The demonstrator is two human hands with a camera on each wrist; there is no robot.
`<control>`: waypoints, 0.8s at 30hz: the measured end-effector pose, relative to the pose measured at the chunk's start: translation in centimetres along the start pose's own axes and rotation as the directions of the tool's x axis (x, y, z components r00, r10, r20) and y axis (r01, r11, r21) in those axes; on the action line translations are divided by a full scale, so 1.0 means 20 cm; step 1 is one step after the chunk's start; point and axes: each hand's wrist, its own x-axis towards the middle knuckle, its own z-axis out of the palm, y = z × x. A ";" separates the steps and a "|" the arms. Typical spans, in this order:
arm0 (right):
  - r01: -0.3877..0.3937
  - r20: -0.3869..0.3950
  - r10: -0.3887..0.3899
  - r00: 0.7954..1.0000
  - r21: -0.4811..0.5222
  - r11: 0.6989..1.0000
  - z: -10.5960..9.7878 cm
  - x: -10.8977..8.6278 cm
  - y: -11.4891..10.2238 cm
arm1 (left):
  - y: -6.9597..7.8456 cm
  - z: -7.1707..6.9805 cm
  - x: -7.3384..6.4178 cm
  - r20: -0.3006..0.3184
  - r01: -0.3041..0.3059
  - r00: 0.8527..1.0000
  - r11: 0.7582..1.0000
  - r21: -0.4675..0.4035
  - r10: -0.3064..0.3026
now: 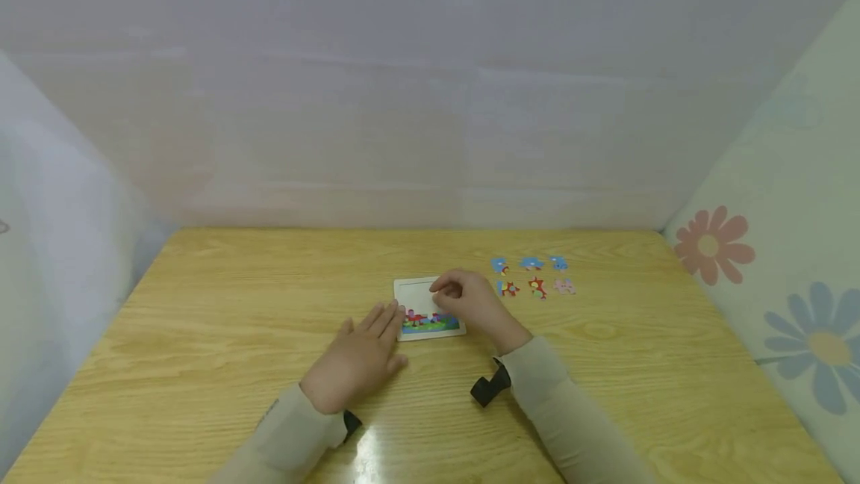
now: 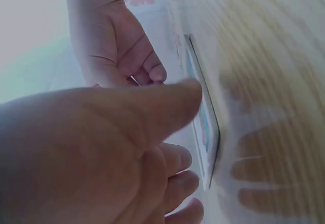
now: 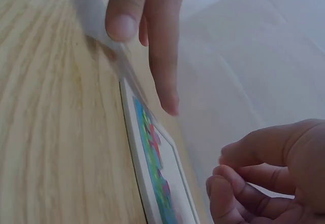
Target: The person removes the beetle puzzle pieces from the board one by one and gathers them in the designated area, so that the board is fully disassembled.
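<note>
A small white puzzle tray (image 1: pixel 416 291) lies on the table, with colourful joined pieces (image 1: pixel 430 322) along its near side and its white base bare beyond them. My left hand (image 1: pixel 359 357) is flat with straight fingers, the fingertips by the tray's left edge; whether they touch it is unclear. Over the tray's right part hovers my right hand (image 1: pixel 473 305), its thumb and fingers loosely bent. No piece shows between them in the right wrist view, where the right fingers (image 3: pixel 254 158) stand apart from the tray (image 3: pixel 177 183).
Right of the tray, several loose puzzle pieces lie in two rows, among them a blue one (image 1: pixel 531 263), a red one (image 1: pixel 537 287) and a pink one (image 1: pixel 564 287). The wooden table (image 1: pixel 269 297) ends at a pale curtain (image 1: pixel 403 133) behind.
</note>
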 end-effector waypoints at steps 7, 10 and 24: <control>0.019 0.051 -0.014 0.999 -0.086 0.996 0.10 0.02 -0.02 | -0.01 -0.01 0.00 0.039 0.023 0.999 0.999 0.024 -0.024; 0.015 0.069 -0.009 0.998 -0.082 0.997 0.12 0.02 -0.02 | -0.02 -0.02 0.00 0.070 0.038 0.997 0.999 0.012 -0.039; 0.094 0.113 -0.078 0.991 -0.146 0.985 0.15 0.00 -0.03 | -0.02 -0.03 -0.03 0.056 0.018 0.998 1.000 0.005 -0.018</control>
